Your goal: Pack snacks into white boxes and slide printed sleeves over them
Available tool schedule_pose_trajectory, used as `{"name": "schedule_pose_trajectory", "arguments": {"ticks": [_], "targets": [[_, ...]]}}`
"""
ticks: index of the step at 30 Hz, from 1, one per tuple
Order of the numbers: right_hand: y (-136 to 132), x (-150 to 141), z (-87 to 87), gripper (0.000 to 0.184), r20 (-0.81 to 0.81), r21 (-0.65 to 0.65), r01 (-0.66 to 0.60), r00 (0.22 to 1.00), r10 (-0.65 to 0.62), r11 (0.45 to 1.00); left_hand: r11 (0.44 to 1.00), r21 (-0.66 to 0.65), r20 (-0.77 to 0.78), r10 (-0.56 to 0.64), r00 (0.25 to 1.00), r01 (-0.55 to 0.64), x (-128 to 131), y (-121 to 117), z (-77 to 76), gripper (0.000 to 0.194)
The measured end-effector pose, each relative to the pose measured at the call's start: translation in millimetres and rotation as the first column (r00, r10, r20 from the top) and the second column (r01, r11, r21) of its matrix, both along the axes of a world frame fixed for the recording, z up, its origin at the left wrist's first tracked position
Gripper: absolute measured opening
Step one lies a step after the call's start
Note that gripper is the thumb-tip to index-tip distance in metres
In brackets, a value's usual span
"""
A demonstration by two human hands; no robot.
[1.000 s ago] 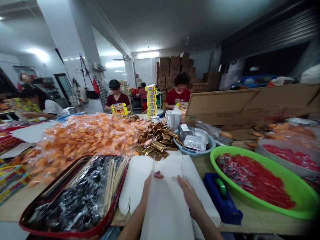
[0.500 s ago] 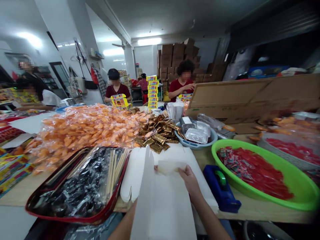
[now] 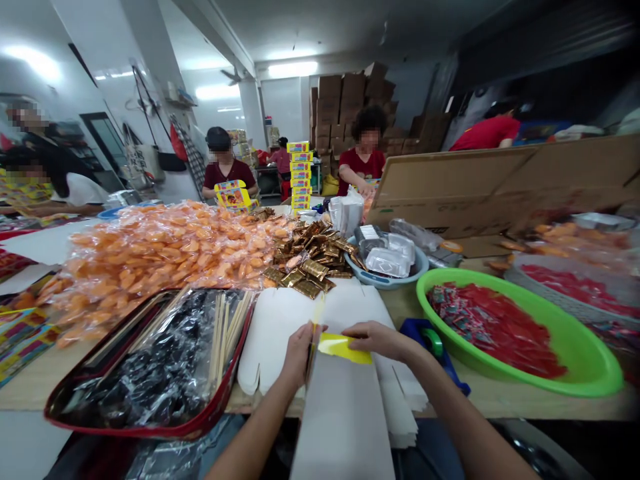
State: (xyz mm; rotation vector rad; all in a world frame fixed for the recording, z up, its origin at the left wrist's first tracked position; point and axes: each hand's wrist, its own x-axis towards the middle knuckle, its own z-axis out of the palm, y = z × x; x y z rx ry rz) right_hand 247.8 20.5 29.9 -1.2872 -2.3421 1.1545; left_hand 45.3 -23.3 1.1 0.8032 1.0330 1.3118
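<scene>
A flat white carton blank (image 3: 345, 413) with a yellow inner flap (image 3: 344, 348) stands partly unfolded over a stack of white blanks (image 3: 280, 320) at the table's near edge. My left hand (image 3: 299, 352) is closed on the blank's left upper edge. On the right, my right hand (image 3: 379, 339) pinches the yellow flap at the top. Just right of that hand lies a blue tape dispenser (image 3: 434, 341).
A red tray (image 3: 145, 427) of black wrapped pieces and wooden sticks sits left. Behind are a heap of orange packets (image 3: 160, 253), gold sachets (image 3: 310, 263), a blue bowl (image 3: 385, 280) and a green basin (image 3: 565, 380) of red sachets. Several people work across the table.
The blank's top has been folded open, so its yellow inside now shows. Both hands have moved up to its top edge, the left hand back in view.
</scene>
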Motion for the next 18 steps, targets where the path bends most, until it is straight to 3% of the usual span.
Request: {"name": "schedule_pose_trajectory", "arguments": {"ticks": [3, 10, 18], "targets": [[-1, -16, 0.7, 0.019, 0.27, 0.214, -0.005, 0.961, -0.055, 0.977, 0.999, -0.026, 0.024, -0.02, 1.0, 0.021, 4, -1, 5.0, 0.05], [-21, -42, -6.8, 0.027, 0.493, 0.425, -0.042, 0.849, -0.192, 0.904, 1.0, -0.022, 0.061, -0.007, 0.998, 0.008, 2, -6, 18.4, 0.048], [-38, -58, -26.2, 0.03, 0.522, 0.542, -0.025, 0.793, -0.313, 0.84, 0.998, -0.055, 0.128, 0.01, 0.992, -0.003, 5, 4, -10.0, 0.048]]}}
